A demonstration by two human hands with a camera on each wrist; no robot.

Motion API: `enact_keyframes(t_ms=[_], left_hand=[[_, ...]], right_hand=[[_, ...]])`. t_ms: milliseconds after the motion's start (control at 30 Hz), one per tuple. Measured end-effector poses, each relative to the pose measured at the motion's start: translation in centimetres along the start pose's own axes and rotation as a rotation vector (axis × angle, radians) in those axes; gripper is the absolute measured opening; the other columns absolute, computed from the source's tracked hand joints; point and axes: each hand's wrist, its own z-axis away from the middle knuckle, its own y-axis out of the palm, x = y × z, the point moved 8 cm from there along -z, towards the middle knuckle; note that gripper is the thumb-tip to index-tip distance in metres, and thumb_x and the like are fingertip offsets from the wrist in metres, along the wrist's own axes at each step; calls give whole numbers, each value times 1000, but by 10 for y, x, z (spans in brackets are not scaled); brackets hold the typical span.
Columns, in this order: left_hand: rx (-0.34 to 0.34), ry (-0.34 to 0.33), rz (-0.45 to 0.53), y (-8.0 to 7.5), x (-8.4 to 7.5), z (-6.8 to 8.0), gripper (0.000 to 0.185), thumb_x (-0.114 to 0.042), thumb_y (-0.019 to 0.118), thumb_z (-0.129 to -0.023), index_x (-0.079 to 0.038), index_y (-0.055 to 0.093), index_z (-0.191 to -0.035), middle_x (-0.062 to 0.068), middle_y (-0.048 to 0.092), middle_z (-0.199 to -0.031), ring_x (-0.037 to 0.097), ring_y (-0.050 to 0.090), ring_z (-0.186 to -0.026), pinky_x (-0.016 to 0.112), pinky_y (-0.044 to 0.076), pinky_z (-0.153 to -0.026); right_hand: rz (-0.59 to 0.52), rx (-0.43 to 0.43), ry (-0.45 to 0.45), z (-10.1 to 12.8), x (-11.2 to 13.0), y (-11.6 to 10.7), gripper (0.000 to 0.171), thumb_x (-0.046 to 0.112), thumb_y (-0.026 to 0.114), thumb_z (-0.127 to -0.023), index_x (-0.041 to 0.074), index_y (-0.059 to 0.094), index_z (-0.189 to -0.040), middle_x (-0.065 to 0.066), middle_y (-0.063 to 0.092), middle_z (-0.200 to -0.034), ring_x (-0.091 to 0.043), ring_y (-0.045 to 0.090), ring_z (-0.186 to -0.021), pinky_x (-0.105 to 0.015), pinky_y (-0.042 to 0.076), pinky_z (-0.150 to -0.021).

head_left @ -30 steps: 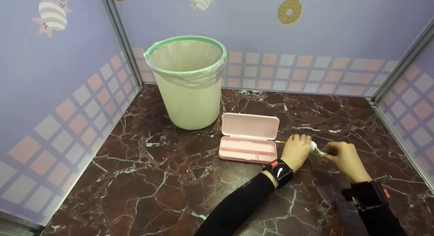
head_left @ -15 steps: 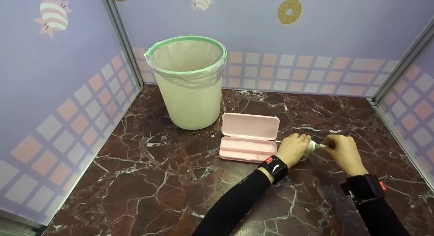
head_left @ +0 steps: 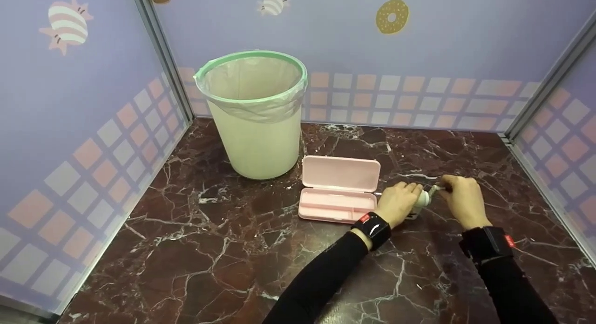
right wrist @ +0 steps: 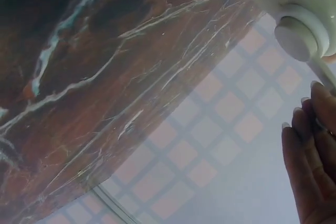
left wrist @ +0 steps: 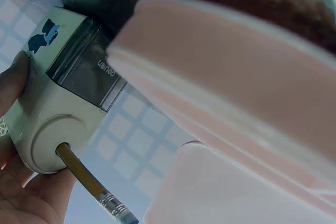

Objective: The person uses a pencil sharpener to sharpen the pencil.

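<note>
A lined waste bin (head_left: 253, 114) stands well beyond both hands, and an open pink pencil case (head_left: 338, 189) lies just beside the left hand's (head_left: 396, 204) fingers. These curl round a cream pencil sharpener (left wrist: 58, 98) marked "deli", a pencil (left wrist: 89, 182) stuck in its hole. The right hand (head_left: 461, 200) pinches the sharpener's crank (head_left: 435, 189).

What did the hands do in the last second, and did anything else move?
The right hand swung the crank of the pencil sharpener from low and near the person up and away. Its grip on the crank did not let go. The left hand held the sharpener throughout, with the pencil staying in it. The pink case and the bin did not move.
</note>
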Motion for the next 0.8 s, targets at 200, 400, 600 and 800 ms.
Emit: enact_keyframes(t_ms=[200,400,600,800], left_hand=[[9,-6,17,0,2,0,39,-21,56,-94,-21,59,-134,-10,65,-129,8,64,-106,20,56,-81],[17,-5,12,2,0,0,40,-21,56,-95,-22,59,-135,-10,65,-131,8,64,-108,20,56,-82],[7,9,17,2,-1,0,40,-20,52,-96,-21,59,-135,-9,64,-133,8,64,-111,21,56,-84],[-29,14,7,0,-1,0,39,-22,53,-96,-22,60,-134,-10,66,-130,8,64,-110,21,56,-83]], right_hand=[[21,21,26,-7,-3,6,10,-8,77,-73,-4,69,-77,-24,70,-74,-41,66,-66,-55,50,-62],[50,38,39,-12,-6,13,9,-8,74,-75,-5,67,-78,-25,70,-76,-45,66,-69,-57,49,-64],[39,55,48,-18,-13,17,10,-11,74,-73,-4,67,-76,-24,70,-74,-45,65,-68,-58,49,-63],[15,97,67,-24,-19,23,11,-12,73,-73,-4,66,-72,-23,69,-71,-42,65,-65,-55,49,-63]])
